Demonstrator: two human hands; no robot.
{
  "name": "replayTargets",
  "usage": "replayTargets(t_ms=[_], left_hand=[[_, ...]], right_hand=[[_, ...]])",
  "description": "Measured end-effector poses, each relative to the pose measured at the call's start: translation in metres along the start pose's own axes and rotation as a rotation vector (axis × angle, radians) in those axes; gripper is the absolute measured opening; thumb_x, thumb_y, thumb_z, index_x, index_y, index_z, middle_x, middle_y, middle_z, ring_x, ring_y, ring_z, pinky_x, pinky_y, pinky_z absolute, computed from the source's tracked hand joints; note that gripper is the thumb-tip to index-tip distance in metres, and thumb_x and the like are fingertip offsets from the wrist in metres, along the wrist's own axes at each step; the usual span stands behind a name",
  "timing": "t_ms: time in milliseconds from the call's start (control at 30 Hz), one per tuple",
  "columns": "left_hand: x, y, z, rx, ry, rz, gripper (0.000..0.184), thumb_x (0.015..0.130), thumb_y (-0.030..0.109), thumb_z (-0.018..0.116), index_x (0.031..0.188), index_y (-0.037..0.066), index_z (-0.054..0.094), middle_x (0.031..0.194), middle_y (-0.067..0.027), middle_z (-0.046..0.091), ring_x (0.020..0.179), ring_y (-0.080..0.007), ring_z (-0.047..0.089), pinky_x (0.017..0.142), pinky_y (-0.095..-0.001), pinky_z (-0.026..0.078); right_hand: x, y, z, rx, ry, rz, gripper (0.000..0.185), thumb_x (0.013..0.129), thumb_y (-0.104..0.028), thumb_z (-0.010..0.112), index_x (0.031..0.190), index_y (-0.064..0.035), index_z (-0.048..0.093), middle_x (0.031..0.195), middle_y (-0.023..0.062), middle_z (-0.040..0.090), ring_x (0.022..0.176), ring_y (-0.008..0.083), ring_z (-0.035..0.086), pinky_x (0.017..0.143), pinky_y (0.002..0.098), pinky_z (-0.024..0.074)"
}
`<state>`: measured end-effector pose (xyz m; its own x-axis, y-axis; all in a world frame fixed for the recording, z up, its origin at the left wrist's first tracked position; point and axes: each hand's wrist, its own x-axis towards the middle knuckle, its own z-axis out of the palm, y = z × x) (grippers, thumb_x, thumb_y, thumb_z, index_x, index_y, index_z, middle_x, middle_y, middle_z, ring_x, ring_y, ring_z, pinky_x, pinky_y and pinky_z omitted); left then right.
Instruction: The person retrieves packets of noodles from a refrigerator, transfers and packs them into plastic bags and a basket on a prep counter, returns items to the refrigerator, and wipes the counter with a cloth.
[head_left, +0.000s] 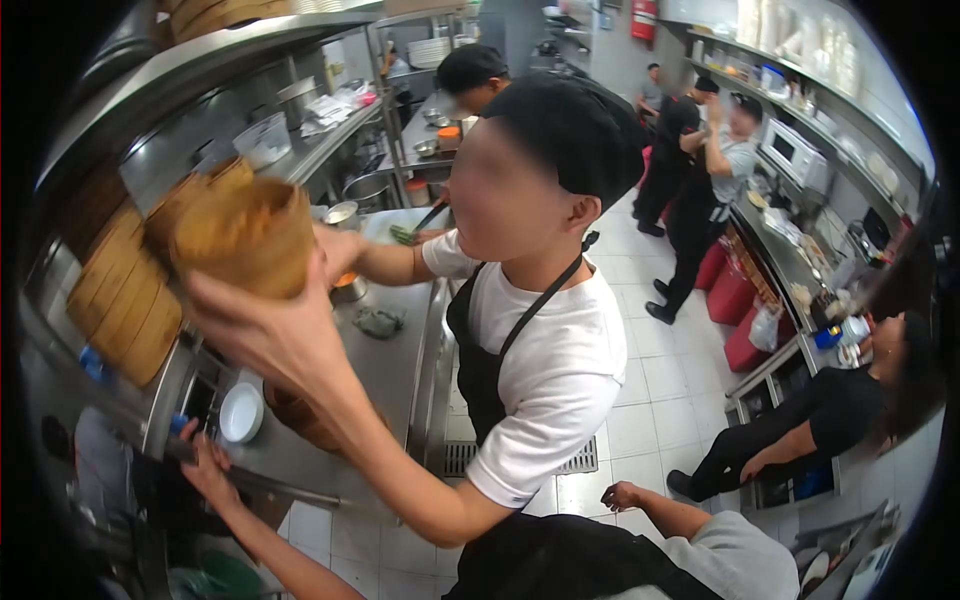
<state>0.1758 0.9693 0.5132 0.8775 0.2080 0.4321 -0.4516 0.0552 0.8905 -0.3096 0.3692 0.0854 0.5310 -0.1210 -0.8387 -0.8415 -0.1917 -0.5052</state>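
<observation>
My left hand (207, 468) reaches to the metal edge of the counter at the lower left, with its fingers apart. A small blue thing (179, 423) shows at its fingertips; I cannot tell whether they touch. Close by on the steel counter stands a white bowl (241, 413). My right hand (622, 495) hangs over the floor beside my black apron (585, 562), fingers loosely bent and nothing visible in them. In front of me, a co-worker in a white shirt lifts a round bamboo steamer (243, 240) with both hands.
More bamboo steamers (125, 295) are stacked at the left. A steel counter (385, 365) runs past the co-worker, with a plastic-wrapped bundle (378, 321) on it. Several other people stand along the aisle. Red bins (752, 335) line the right-hand counter, and a floor drain (578, 457) lies behind the co-worker.
</observation>
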Motion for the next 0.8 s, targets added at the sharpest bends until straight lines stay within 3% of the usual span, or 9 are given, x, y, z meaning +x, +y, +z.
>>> replayTargets(t_ms=[200, 267, 333, 400, 433, 500, 567, 700, 800], left_hand=[[0.009, -0.024, -0.003, 0.264, 0.135, 0.082, 0.023, 0.097, 0.014, 0.067, 0.118, 0.003, 0.063, 0.07, 0.003, 0.052, 0.056, -0.0059, 0.047, 0.051, -0.0232, 0.037], [0.014, -0.037, -0.015, 0.254, 0.114, 0.08, 0.024, 0.096, 0.016, 0.069, 0.115, 0.004, 0.065, 0.073, 0.0029, 0.056, 0.058, -0.0056, 0.051, 0.052, -0.0231, 0.04], [0.009, -0.02, -0.009, 0.423, 0.108, 0.044, 0.024, 0.095, 0.021, 0.071, 0.112, 0.005, 0.066, 0.072, 0.0007, 0.061, 0.058, -0.0079, 0.056, 0.054, -0.024, 0.045], [-0.001, -0.005, 0.001, 0.29, 0.105, 0.024, 0.022, 0.095, 0.017, 0.07, 0.111, 0.004, 0.065, 0.07, -0.0002, 0.059, 0.056, -0.0098, 0.055, 0.052, -0.026, 0.046], [-0.002, -0.004, 0.001, 0.269, 0.084, 0.018, 0.023, 0.094, 0.016, 0.07, 0.111, 0.002, 0.064, 0.071, -0.0007, 0.059, 0.055, -0.0101, 0.056, 0.052, -0.0271, 0.047], [0.002, -0.011, 0.001, 0.265, 0.098, 0.031, 0.024, 0.094, 0.017, 0.071, 0.111, 0.002, 0.064, 0.071, -0.0008, 0.059, 0.055, -0.0107, 0.056, 0.053, -0.0281, 0.048], [0.003, -0.006, -0.001, 0.289, 0.102, 0.016, 0.024, 0.094, 0.019, 0.071, 0.109, 0.002, 0.065, 0.07, -0.0014, 0.059, 0.055, -0.012, 0.057, 0.053, -0.0295, 0.049], [0.009, -0.016, -0.012, 0.359, 0.118, -0.003, 0.013, 0.093, 0.01, 0.068, 0.104, 0.005, 0.066, 0.068, -0.0013, 0.059, 0.053, -0.0119, 0.054, 0.053, -0.0277, 0.044], [0.003, 0.0, 0.004, 0.166, 0.077, -0.079, 0.026, 0.089, 0.025, 0.078, 0.099, 0.005, 0.064, 0.067, -0.0009, 0.056, 0.055, -0.0116, 0.056, 0.053, -0.0297, 0.047]], right_hand=[[-0.002, 0.039, -0.028, 0.173, 0.002, 0.01, 0.031, 0.092, -0.022, 0.068, 0.116, -0.0026, 0.07, 0.099, 0.0132, 0.074, 0.085, 0.0249, 0.073, 0.071, 0.0372, 0.0609], [0.019, 0.077, -0.027, 0.002, -0.055, -0.087, 0.036, 0.084, -0.026, 0.072, 0.115, -0.0064, 0.07, 0.101, 0.0124, 0.074, 0.089, 0.0264, 0.072, 0.075, 0.0387, 0.0599], [0.069, 0.131, -0.028, -0.418, -0.161, -0.384, 0.042, 0.076, -0.029, 0.077, 0.113, -0.0103, 0.071, 0.103, 0.0116, 0.074, 0.093, 0.028, 0.071, 0.08, 0.0401, 0.0588], [0.063, 0.156, -0.02, -0.461, -0.243, -0.51, 0.043, 0.074, -0.029, 0.079, 0.113, -0.012, 0.072, 0.104, 0.0113, 0.075, 0.094, 0.0289, 0.071, 0.083, 0.0406, 0.0583], [0.037, 0.158, -0.018, -0.083, -0.364, -0.543, 0.04, 0.078, -0.029, 0.075, 0.114, -0.0118, 0.073, 0.106, 0.0121, 0.075, 0.095, 0.0285, 0.071, 0.084, 0.04, 0.0579], [0.002, 0.159, -0.006, 0.109, -0.353, -0.548, 0.036, 0.084, -0.031, 0.069, 0.114, -0.0114, 0.075, 0.108, 0.0132, 0.075, 0.096, 0.0278, 0.072, 0.085, 0.039, 0.0575], [-0.016, 0.151, 0.007, -0.276, -0.103, -0.512, 0.038, 0.089, -0.036, 0.062, 0.114, -0.011, 0.076, 0.11, 0.014, 0.075, 0.096, 0.0272, 0.072, 0.084, 0.0384, 0.0575], [-0.023, 0.168, 0.028, -0.428, 0.078, -0.266, 0.049, 0.086, -0.05, 0.06, 0.114, -0.0125, 0.076, 0.11, 0.0137, 0.075, 0.097, 0.027, 0.072, 0.087, 0.039, 0.0566], [0.079, 0.276, 0.048, -0.907, -0.114, -0.531, 0.046, 0.084, -0.047, 0.065, 0.114, -0.0129, 0.076, 0.11, 0.0143, 0.075, 0.099, 0.028, 0.071, 0.09, 0.0392, 0.0556]])
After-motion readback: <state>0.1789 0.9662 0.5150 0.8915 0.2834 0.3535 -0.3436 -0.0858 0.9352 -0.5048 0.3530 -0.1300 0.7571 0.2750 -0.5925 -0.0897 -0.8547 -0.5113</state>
